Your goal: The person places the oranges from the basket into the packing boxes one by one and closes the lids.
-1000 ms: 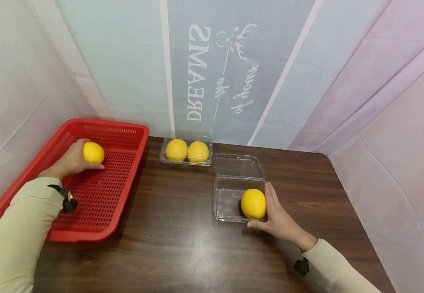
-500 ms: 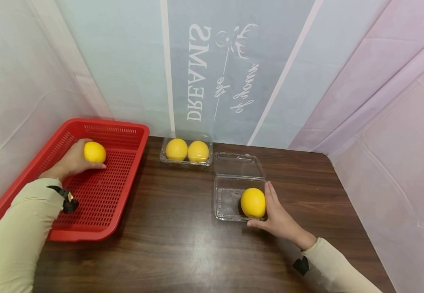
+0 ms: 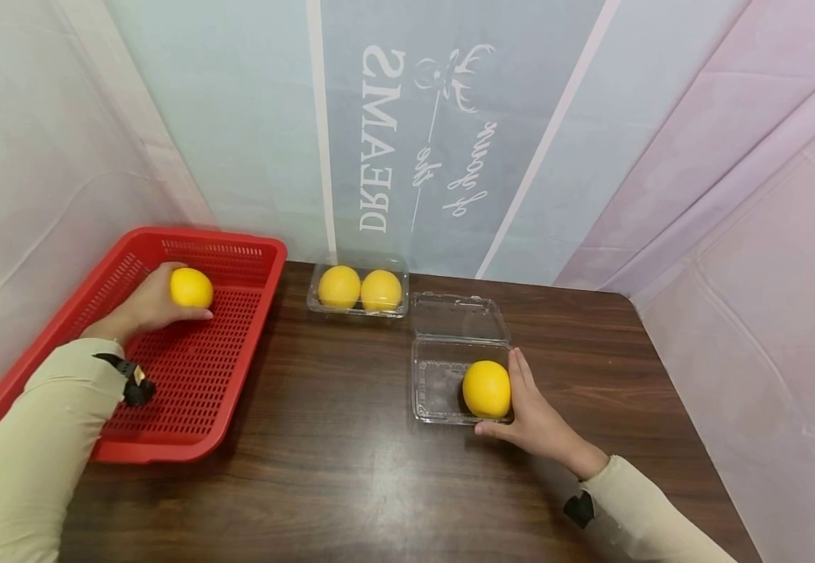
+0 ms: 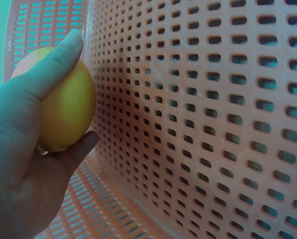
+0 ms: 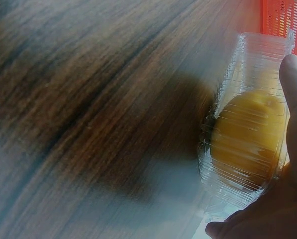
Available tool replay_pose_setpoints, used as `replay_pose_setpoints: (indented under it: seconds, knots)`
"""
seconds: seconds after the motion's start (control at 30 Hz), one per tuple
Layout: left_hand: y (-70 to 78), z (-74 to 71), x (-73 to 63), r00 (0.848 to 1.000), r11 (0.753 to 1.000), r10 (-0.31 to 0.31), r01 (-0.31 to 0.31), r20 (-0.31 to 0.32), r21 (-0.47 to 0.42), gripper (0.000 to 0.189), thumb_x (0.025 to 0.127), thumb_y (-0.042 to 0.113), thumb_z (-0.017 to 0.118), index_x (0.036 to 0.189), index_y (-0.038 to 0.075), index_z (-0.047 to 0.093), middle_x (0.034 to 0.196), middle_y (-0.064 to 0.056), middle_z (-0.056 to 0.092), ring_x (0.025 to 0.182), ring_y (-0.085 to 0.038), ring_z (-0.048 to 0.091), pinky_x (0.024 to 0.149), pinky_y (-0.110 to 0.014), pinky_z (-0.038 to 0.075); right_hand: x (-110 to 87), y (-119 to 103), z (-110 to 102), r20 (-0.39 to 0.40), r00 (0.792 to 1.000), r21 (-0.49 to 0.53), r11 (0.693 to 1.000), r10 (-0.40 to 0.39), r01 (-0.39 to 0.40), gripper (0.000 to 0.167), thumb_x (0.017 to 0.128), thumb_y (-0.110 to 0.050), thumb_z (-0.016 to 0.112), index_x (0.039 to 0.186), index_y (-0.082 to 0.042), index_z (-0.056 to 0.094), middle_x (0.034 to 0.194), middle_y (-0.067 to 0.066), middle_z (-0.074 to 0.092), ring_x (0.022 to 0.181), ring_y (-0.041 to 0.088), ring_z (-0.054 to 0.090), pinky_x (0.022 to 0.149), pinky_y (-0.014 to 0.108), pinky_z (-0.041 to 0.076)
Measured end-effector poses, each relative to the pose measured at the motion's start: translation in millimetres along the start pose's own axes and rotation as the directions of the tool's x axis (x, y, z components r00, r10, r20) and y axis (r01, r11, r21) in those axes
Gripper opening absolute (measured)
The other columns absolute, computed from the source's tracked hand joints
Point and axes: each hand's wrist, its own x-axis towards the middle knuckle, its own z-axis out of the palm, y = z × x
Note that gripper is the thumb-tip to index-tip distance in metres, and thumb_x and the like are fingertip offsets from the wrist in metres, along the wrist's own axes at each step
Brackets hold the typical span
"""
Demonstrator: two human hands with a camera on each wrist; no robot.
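My left hand grips a yellow orange inside the red plastic basket, near its back half. In the left wrist view the thumb lies over one side of the orange and a fingertip shows beneath it. To the right, an open clear plastic clamshell box stands with its lid folded back. One orange sits in its right half. My right hand holds the box's near right corner, thumb along the front and fingers along the right side; some fingers are hidden.
A closed clear clamshell with two oranges stands at the back of the brown wooden table, between the basket and the open box. A printed cloth backdrop rises behind the table's far edge. Pale cloth hangs at both sides.
My left hand has shifted slightly right and up within the basket with the orange. The right hand and the open box have stayed put.
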Motion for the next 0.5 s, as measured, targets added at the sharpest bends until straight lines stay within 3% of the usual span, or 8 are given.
replay_pose_setpoints:
  seconds: [0.5]
  knots:
    - [17.3, -5.4, 1.6, 1.0, 0.999, 0.028, -0.028, -0.011, -0.022, 0.105, 0.081, 0.027, 0.088, 0.146, -0.018, 0.018, 0.131, -0.04, 0.039, 0.11, -0.05, 0.047, 0.091, -0.064, 0.041, -0.6, -1.0, 0.1, 0.001, 1.0, 0.004, 1.0, 0.003, -0.003, 0.135, 0.078, -0.051, 0.085, 0.158, 0.006, -0.008, 0.165, 0.031, -0.009, 0.15, 0.052, 0.008, 0.112, 0.067, 0.028]
